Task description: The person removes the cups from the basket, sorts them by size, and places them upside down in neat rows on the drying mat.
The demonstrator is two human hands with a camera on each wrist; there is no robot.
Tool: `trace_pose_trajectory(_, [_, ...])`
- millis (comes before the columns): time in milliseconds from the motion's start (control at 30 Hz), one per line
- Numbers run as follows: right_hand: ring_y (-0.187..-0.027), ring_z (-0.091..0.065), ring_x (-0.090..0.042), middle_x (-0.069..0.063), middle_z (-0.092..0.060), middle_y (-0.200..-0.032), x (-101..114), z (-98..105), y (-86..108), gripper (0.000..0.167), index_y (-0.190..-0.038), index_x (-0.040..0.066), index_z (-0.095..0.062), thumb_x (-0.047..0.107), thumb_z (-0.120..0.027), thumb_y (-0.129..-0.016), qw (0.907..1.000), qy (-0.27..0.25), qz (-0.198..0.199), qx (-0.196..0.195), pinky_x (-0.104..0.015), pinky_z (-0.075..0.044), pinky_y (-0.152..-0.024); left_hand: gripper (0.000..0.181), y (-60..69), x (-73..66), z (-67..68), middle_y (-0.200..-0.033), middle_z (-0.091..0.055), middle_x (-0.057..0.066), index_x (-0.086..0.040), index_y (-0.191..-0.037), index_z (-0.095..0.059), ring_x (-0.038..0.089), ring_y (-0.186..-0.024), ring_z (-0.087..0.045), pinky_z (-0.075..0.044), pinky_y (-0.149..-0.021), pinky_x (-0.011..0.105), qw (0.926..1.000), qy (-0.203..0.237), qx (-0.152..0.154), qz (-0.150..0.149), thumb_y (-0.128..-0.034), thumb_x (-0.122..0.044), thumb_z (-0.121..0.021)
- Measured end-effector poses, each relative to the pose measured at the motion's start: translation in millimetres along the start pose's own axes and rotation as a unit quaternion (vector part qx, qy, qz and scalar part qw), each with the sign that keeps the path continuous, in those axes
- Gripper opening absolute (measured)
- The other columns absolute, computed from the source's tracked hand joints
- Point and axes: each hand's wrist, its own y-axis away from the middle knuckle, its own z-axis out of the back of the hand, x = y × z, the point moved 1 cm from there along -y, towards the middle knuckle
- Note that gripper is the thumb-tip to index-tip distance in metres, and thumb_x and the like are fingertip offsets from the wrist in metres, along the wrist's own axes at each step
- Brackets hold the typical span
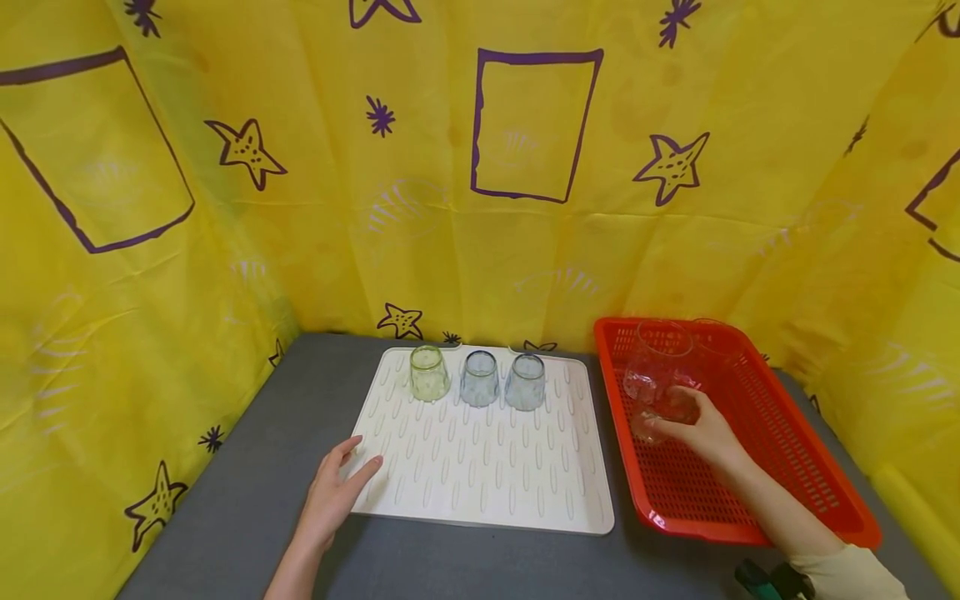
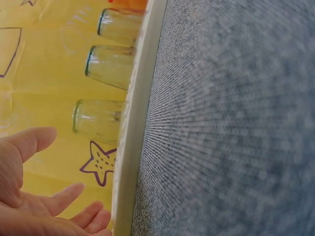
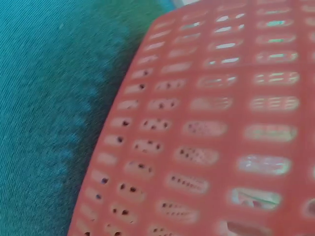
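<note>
Three upside-down glasses stand in a row at the back of the white mat [image 1: 480, 475]: a green one [image 1: 429, 375] at left, then two bluish ones, the middle [image 1: 479, 380] and the right [image 1: 526, 383]. My left hand [image 1: 330, 492] is by the mat's left edge, fingers apart, holding nothing; the left wrist view shows this hand [image 2: 29, 191] near the green glass [image 2: 98, 118]. Inside the red basket [image 1: 750, 517], my right hand [image 1: 701, 429] grips a clear glass [image 1: 651, 423]. Other clear glasses [image 1: 660, 358] are behind it. The right wrist view shows the basket's slotted side [image 3: 187, 113].
The mat and basket rest side by side on a dark grey table [image 1: 247, 450]. A yellow patterned cloth [image 1: 420, 250] hangs behind and along both sides. A dark and green object [image 1: 772, 581] lies near the right sleeve.
</note>
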Motion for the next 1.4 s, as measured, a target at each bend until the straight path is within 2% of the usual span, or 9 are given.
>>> trace_pose_trajectory(233, [-0.123,-0.041,-0.042,-0.028,-0.035,-0.143,11.2,-1.9,13.6,0.092,-0.15,-0.001,-0.02,0.04,-0.073,-0.086,0.9989,-0.04,0.004,-0.024,-0.059,-0.04,-0.099,0.068,0.7,-1.0,-0.9,-0.147,-0.033,0.025,-0.002,-0.144,-0.04,0.042,-0.136,-0.029,-0.026,-0.106,0.061,1.0,0.004,-0.001,-0.003,-0.0919,-0.036,-0.067])
trace_pose_trajectory(367, [-0.12,-0.044,-0.037,-0.025,-0.038,-0.141,17.2,-3.7,20.9,0.089,-0.15,0.001,-0.022,0.04,-0.072,-0.087,0.9978,-0.052,0.008,-0.04,-0.039,-0.047,-0.092,0.067,1.1,-2.7,-1.3,-0.146,-0.033,0.026,-0.002,-0.143,-0.041,0.042,-0.136,-0.029,-0.024,-0.106,0.06,0.9999,0.002,-0.01,-0.003,-0.0918,-0.036,-0.067])
trace_pose_trajectory(467, [-0.116,-0.047,-0.031,-0.022,-0.04,-0.139,21.0,-3.7,25.9,0.087,-0.15,0.002,-0.022,0.039,-0.071,-0.088,0.9965,-0.061,0.011,-0.056,-0.022,-0.045,-0.08,0.065,2.3,-4.5,-2.3,-0.147,-0.033,0.024,-0.003,-0.143,-0.043,0.041,-0.137,-0.028,-0.023,-0.107,0.059,0.9998,0.004,-0.018,-0.006,-0.0916,-0.035,-0.068])
trace_pose_trajectory(567, [-0.111,-0.048,-0.022,-0.018,-0.04,-0.138,26.7,-3.2,32.3,0.085,-0.151,0.005,-0.021,0.038,-0.07,-0.09,0.9943,-0.08,0.013,-0.07,-0.016,-0.046,-0.077,0.061,3.4,-7.1,-5.3,-0.148,-0.034,0.023,-0.005,-0.141,-0.045,0.04,-0.138,-0.027,-0.023,-0.109,0.057,0.9994,0.017,-0.023,-0.018,-0.0913,-0.032,-0.068])
trace_pose_trajectory(700, [-0.108,-0.045,-0.014,-0.013,-0.04,-0.139,37.5,-4.7,41.4,0.082,-0.152,0.009,-0.021,0.037,-0.068,-0.091,0.9904,-0.107,0.015,-0.086,-0.016,-0.045,-0.077,0.055,4.6,-13.4,-12.8,-0.146,-0.039,0.019,-0.004,-0.138,-0.049,0.036,-0.138,-0.031,-0.024,-0.111,0.052,0.9966,0.064,-0.023,-0.047,-0.0914,-0.024,-0.069])
trace_pose_trajectory(833, [-0.112,-0.041,-0.015,-0.007,-0.039,-0.14,50.4,-12.6,48.7,0.079,-0.152,0.013,-0.024,0.032,-0.07,-0.09,0.9839,-0.142,0.025,-0.106,-0.016,-0.045,-0.078,0.05,7.7,-22.2,-21.8,-0.142,-0.045,0.015,-0.004,-0.135,-0.051,0.033,-0.134,-0.037,-0.029,-0.111,0.051,0.9915,0.109,-0.017,-0.069,-0.0912,-0.019,-0.069])
trace_pose_trajectory(1000, [-0.113,-0.04,-0.017,-0.005,-0.042,-0.134,68.0,-30.2,56.6,0.075,-0.149,0.017,-0.03,0.027,-0.073,-0.088,0.9763,-0.169,0.054,-0.124,-0.014,-0.045,-0.081,0.048,13.2,-35.9,-31.8,-0.14,-0.049,0.014,-0.006,-0.135,-0.053,0.032,-0.131,-0.043,-0.035,-0.107,0.051,0.9861,0.142,-0.007,-0.085,-0.0912,-0.017,-0.069])
trace_pose_trajectory(1233, [-0.118,-0.041,-0.021,-0.006,-0.043,-0.133,90.2,-56.9,66.5,0.071,-0.146,0.017,-0.036,0.021,-0.075,-0.087,0.9692,-0.205,0.086,-0.106,-0.017,-0.044,-0.086,0.047,18.5,-54.5,-44.7,-0.137,-0.052,0.01,-0.005,-0.134,-0.053,0.031,-0.128,-0.047,-0.039,-0.105,0.045,0.9773,0.177,0.016,-0.115,-0.0904,-0.012,-0.07])
trace_pose_trajectory(1400, [-0.116,-0.043,-0.024,-0.006,-0.043,-0.133,97.9,-74.4,69.7,0.071,-0.145,0.017,-0.039,0.013,-0.077,-0.085,0.965,-0.221,0.113,-0.085,-0.022,-0.045,-0.088,0.048,21.2,-66.5,-54.1,-0.136,-0.052,0.01,-0.004,-0.134,-0.052,0.033,-0.128,-0.047,-0.037,-0.105,0.05,0.9683,0.199,0.045,-0.144,-0.0897,-0.01,-0.07])
